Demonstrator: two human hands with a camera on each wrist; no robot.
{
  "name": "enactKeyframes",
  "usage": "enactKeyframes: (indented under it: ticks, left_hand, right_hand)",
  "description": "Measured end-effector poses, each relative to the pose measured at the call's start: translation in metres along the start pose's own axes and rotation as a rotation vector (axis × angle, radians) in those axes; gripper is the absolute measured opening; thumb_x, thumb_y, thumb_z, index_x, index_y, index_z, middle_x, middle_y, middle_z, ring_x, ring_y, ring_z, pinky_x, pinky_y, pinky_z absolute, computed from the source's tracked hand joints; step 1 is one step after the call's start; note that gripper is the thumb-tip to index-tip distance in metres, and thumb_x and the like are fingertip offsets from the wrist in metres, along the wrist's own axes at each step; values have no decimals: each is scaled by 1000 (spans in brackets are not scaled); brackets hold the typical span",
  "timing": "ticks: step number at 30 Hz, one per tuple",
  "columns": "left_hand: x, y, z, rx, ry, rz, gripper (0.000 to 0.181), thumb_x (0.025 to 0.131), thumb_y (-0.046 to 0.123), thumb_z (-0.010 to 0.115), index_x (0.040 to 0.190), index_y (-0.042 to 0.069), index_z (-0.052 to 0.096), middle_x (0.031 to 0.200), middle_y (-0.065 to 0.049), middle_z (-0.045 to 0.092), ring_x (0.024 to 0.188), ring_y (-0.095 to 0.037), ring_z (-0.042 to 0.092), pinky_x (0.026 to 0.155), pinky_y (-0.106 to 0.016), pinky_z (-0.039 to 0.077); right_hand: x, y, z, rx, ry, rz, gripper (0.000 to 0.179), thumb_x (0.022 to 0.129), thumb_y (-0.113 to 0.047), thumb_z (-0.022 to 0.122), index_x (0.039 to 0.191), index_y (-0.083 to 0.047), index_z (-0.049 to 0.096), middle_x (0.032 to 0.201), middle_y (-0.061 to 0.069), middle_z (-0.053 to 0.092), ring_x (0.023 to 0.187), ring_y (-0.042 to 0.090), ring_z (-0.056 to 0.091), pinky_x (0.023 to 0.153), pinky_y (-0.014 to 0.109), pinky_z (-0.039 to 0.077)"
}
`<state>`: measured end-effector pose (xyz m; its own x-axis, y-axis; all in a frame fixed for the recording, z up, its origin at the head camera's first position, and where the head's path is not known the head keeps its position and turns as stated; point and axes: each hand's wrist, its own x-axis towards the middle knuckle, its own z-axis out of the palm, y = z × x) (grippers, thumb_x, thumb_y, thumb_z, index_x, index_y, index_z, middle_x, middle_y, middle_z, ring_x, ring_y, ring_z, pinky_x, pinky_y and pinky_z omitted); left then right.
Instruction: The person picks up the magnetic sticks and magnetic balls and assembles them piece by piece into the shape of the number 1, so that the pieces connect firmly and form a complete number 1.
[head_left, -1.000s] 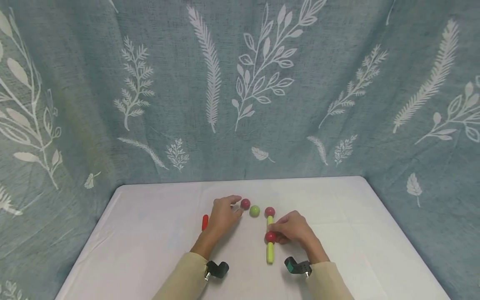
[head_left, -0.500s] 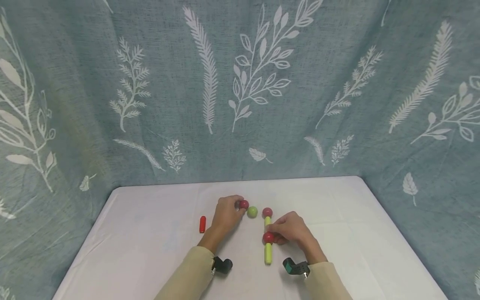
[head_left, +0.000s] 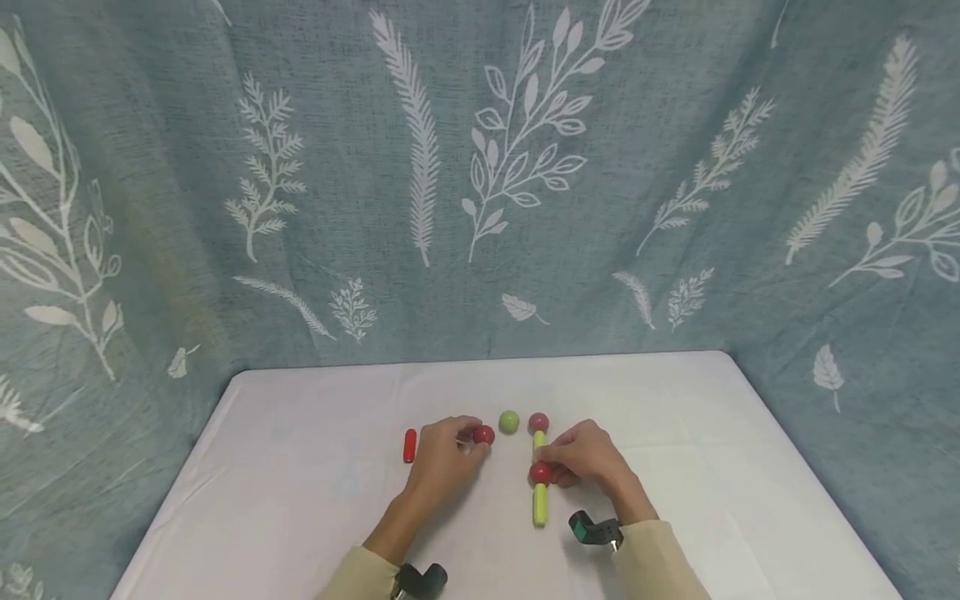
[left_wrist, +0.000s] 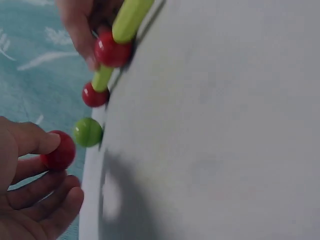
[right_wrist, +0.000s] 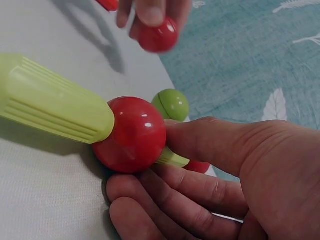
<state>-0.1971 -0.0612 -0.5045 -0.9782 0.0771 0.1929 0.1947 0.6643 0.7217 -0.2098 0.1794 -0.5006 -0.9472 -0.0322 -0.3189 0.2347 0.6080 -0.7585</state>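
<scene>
My left hand [head_left: 444, 460] pinches a loose red ball [left_wrist: 62, 151] between thumb and fingers; the left wrist view shows it raised off the white surface. My right hand [head_left: 588, 454] grips a straight chain of two yellow-green ribbed sticks and two red balls, with thumb and fingers around the joint behind the middle red ball [right_wrist: 131, 135]. The near stick [head_left: 540, 507] points toward me. At the chain's far end is the other red ball [head_left: 538, 422]. A green ball [head_left: 509, 422] rests between the chain and my left hand. My right fingers partly hide the far stick.
A short red stick [head_left: 409, 446] lies left of my left hand. The table [head_left: 300, 500] has a white cover and ends at a blue-green curtain [head_left: 360, 183] with white leaf prints. Each wrist carries a small dark camera.
My left hand has closed on the red ball beside the green one and drawn it toward me and slightly left. The right hand and its chain stay in place.
</scene>
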Motion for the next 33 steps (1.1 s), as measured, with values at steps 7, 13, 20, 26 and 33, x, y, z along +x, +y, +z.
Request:
enactKeyframes:
  ticks: [7,13,20,26,33]
  left_hand:
    - [-32,11,-12,-57,-154,27,29,89,8,87,117,4,81,102,-4,82,88,-15,71,79,-29,63]
    - [-58,20,-10,-117,-315,30,26,89,10,88,114,4,82,93,3,80,81,-7,65,76,-24,59]
    - [-77,30,7,-192,-442,-74,24,90,13,88,112,3,82,86,8,74,83,-6,61,75,-22,53]
    - [-80,39,18,-192,-440,-162,24,89,14,90,108,2,82,84,6,69,86,-13,59,73,-23,53]
    - [-80,47,28,-134,-383,-195,22,88,17,93,103,5,83,79,5,67,87,-15,55,72,-27,53]
  right_hand:
    - [0,-2,-2,-6,5,-6,17,95,-22,85,86,-7,84,70,4,76,63,16,71,65,28,62]
    - [2,-1,-2,-6,6,-6,18,95,-22,84,86,-7,84,70,4,76,63,16,71,66,28,62]
    - [2,-1,-1,14,3,1,20,95,-22,84,83,-7,83,69,4,76,62,16,71,65,29,62]
    - [2,-1,1,23,-2,12,21,96,-23,83,83,-6,82,69,5,76,61,17,71,65,28,62]
    - [3,-2,2,31,4,15,21,96,-23,83,83,-6,82,69,5,76,61,17,72,65,29,63]
